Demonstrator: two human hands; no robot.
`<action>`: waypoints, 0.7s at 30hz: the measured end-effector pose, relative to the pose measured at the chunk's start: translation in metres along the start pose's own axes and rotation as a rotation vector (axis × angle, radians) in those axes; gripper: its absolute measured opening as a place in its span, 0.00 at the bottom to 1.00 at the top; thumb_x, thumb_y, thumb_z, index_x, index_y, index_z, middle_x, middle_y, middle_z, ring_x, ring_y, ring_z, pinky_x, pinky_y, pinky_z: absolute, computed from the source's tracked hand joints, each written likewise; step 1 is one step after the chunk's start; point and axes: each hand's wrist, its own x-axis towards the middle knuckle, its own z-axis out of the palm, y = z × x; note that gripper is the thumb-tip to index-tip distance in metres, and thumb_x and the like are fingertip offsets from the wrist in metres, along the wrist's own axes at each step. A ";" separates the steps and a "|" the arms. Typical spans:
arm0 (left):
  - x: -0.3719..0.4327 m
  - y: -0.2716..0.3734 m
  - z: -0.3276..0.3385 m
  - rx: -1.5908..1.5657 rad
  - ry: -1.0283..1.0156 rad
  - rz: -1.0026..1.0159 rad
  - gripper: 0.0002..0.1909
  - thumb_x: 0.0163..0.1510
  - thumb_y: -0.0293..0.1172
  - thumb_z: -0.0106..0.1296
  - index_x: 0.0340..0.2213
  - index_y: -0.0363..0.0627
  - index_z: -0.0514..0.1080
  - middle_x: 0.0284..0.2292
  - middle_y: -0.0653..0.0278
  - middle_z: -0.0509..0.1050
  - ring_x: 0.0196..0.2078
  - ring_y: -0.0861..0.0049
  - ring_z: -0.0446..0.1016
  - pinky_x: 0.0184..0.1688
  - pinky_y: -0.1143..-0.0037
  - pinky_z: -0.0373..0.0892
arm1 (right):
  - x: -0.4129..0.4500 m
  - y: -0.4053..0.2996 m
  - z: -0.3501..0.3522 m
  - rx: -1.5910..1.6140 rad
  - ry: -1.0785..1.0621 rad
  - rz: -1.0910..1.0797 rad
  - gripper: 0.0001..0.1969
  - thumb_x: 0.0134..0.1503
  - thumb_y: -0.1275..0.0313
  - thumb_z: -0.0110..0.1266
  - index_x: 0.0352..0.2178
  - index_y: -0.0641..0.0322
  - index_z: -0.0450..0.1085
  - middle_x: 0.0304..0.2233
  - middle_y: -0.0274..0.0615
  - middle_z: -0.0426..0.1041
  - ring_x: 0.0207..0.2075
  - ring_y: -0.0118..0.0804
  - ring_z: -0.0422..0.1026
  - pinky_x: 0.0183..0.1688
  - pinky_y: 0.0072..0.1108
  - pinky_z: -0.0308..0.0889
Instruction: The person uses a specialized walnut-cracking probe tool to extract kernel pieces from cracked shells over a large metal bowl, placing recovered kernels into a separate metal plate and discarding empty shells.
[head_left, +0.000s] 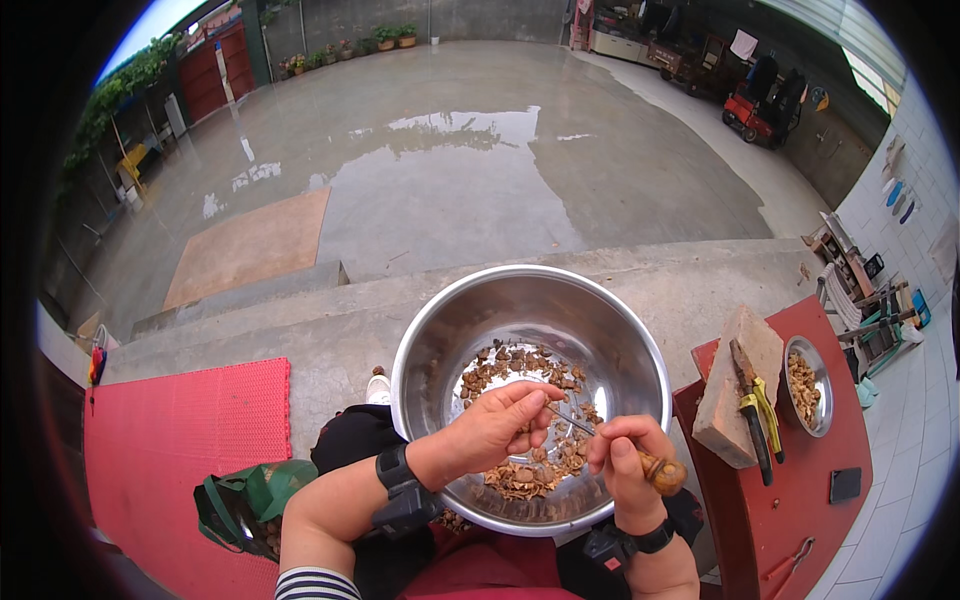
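My right hand (630, 457) grips the round wooden handle (664, 474) of an awl-like pick. Its thin metal shaft (574, 420) points left, the tip reaching my left hand (502, 420). Between the left fingertips is a small brown piece, apparently walnut, mostly hidden by the fingers. Both hands are above a large stainless steel basin (529, 281) that rests about my lap. Broken walnut shells (517, 480) and brown nut pieces (487, 367) lie scattered over the basin's floor.
To the right, a red table (817, 465) bears a brick (731, 405) with yellow-and-black pruning shears (761, 420) on it, a metal bowl of walnut kernels (804, 382), a dark flat object (845, 485) and a red-handled tool (791, 566). At left are a green bag (262, 487) and red mat (180, 442).
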 end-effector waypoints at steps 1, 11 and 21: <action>0.001 -0.001 -0.002 -0.002 -0.038 -0.013 0.15 0.53 0.39 0.36 0.36 0.41 0.63 0.22 0.69 0.63 0.22 0.86 0.63 0.19 0.89 0.56 | 0.000 0.000 0.000 -0.029 -0.002 0.007 0.06 0.50 0.72 0.44 0.27 0.67 0.62 0.16 0.38 0.66 0.17 0.23 0.64 0.19 0.13 0.60; -0.001 -0.003 0.003 0.037 0.018 -0.095 0.17 0.53 0.44 0.34 0.32 0.42 0.63 0.20 0.70 0.62 0.20 0.86 0.62 0.18 0.89 0.55 | 0.002 -0.007 -0.001 -0.081 -0.024 0.062 0.07 0.50 0.73 0.45 0.26 0.67 0.62 0.15 0.38 0.65 0.16 0.23 0.64 0.18 0.13 0.59; -0.001 -0.004 0.006 0.169 -0.014 -0.070 0.18 0.54 0.45 0.32 0.30 0.42 0.63 0.15 0.73 0.54 0.17 0.87 0.54 0.17 0.88 0.51 | 0.003 -0.011 -0.002 -0.024 -0.031 0.112 0.06 0.50 0.74 0.44 0.27 0.67 0.62 0.16 0.36 0.65 0.16 0.21 0.62 0.18 0.12 0.58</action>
